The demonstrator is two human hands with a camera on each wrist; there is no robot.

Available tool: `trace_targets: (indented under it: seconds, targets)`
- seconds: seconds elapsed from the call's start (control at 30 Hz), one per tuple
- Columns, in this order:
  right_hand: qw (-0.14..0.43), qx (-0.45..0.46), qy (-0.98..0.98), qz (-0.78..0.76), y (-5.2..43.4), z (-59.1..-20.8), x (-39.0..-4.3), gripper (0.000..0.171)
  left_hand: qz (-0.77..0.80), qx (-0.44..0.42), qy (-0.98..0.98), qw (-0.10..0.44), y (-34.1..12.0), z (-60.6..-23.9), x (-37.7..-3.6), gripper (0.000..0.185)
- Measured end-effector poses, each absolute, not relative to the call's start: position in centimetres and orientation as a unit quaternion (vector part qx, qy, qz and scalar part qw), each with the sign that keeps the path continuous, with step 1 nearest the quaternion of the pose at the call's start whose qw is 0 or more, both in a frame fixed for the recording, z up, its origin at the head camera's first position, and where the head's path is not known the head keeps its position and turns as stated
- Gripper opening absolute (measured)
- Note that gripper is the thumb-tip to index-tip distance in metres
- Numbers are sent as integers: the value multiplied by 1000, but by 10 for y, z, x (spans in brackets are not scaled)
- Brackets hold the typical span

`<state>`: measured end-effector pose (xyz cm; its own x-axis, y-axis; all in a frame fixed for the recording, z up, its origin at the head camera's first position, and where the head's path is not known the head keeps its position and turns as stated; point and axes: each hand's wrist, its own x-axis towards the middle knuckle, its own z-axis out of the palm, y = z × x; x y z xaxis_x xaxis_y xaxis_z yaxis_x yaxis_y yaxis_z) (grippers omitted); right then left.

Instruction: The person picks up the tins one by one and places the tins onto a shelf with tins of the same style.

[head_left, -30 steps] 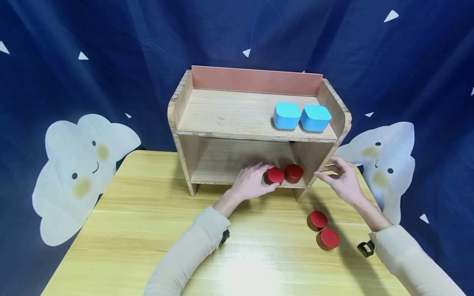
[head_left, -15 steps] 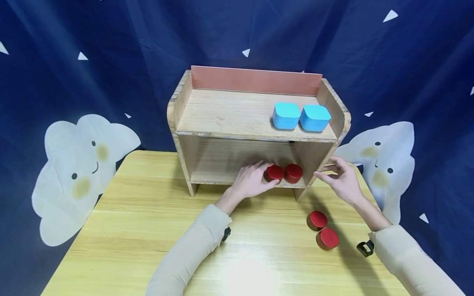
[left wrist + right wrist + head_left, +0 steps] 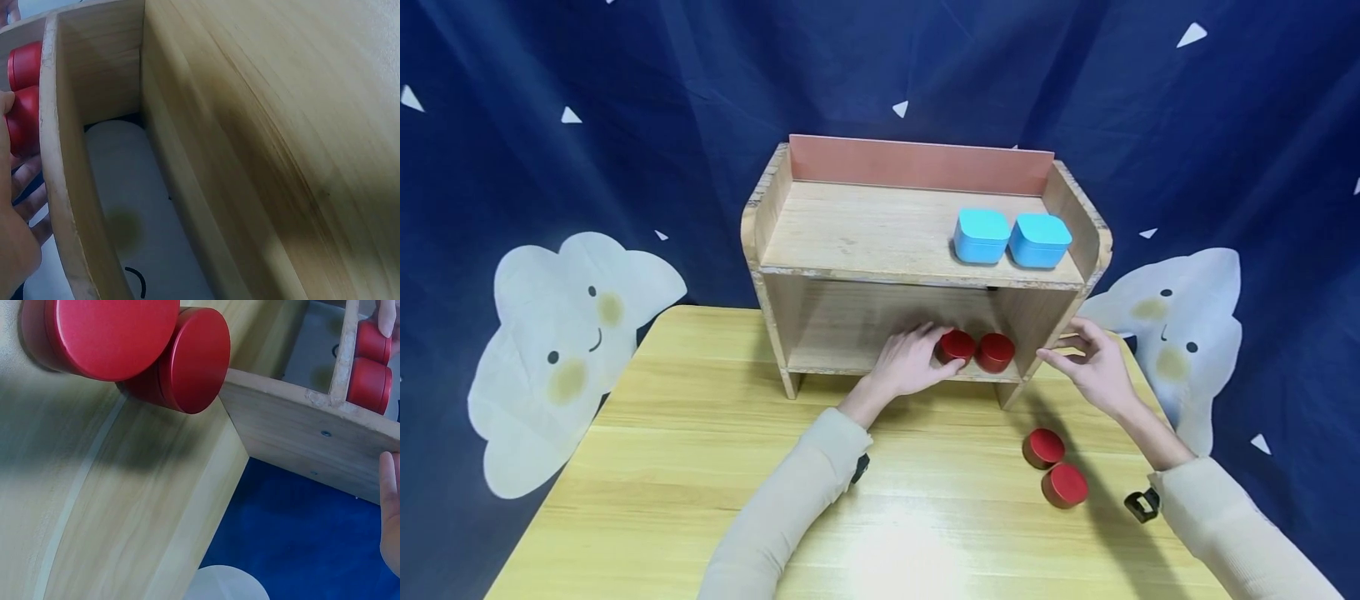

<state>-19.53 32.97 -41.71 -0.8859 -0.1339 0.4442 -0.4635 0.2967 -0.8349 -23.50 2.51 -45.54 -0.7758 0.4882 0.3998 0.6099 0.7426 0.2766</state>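
Note:
In the head view my left hand (image 3: 910,360) reaches into the lower level of a small wooden shelf (image 3: 887,277). Its thumb and fingers pinch a round red tin (image 3: 957,346) from the front and the left. A second red tin (image 3: 996,353) stands just right of it, near the side panel. In the left wrist view both tins, the held tin (image 3: 24,122) included, show at the left edge behind the board. My right hand (image 3: 1096,367) touches the outside of the shelf's right panel (image 3: 312,434) with its thumb and fingers relaxed, holding nothing.
On the table (image 3: 647,467) stand two more red tins, a farther tin (image 3: 1043,448) and a nearer tin (image 3: 1064,485). The shelf's top carries two blue boxes, a left box (image 3: 982,236) and a right box (image 3: 1040,240). A dark blue curtain (image 3: 715,100) hangs behind.
My left hand has pushed its red tin slightly back into the shelf, level with the other tin. My right hand and the tins on the table stay in place.

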Motion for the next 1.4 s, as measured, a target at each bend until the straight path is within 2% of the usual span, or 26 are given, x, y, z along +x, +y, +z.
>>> trace_targets:
  seconds: [0.4, 0.87, 1.17, 1.4]
  targets:
    - [143, 189, -786, 571, 330, -417, -195, 48, -231, -298, -920, 108, 18, -458, -229, 71]
    - [144, 190, -791, 564, 330, -415, -195, 47, -262, -316, -898, 159, -1, -453, -206, 61]
    - [141, 192, -784, 573, 331, -417, -195, 47, -270, -313, -901, 130, -7, -446, -186, 62]
    - [140, 189, -790, 567, 331, -416, -195, 48, -265, -341, -891, 140, -1, -448, -170, 60]
